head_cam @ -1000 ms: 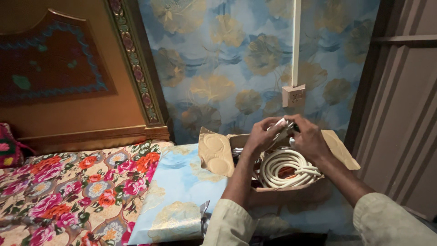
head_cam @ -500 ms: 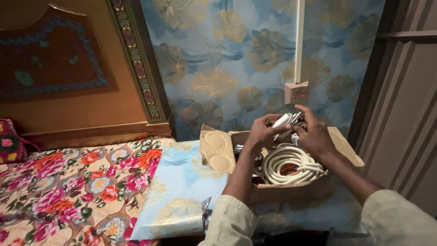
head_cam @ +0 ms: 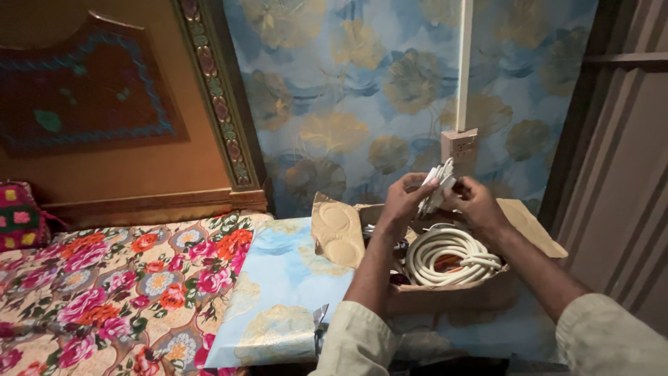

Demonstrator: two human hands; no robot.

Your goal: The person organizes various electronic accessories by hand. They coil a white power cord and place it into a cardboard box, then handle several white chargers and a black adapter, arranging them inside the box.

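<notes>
Holding a small white bundled cable (head_cam: 436,185) between both hands, left hand (head_cam: 403,198) and right hand (head_cam: 476,202), I hovered above the open brown cardboard box (head_cam: 445,296), close under the wall socket (head_cam: 459,145).

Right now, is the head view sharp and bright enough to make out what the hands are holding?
Head view: dim warm light, no glare; the small white bundle between left hand and right hand is soft, so its kind is unclear. The coiled white cable in the cardboard box reads clearly.

An open cardboard box (head_cam: 452,296) sits on the blue-papered table (head_cam: 278,292).
</notes>
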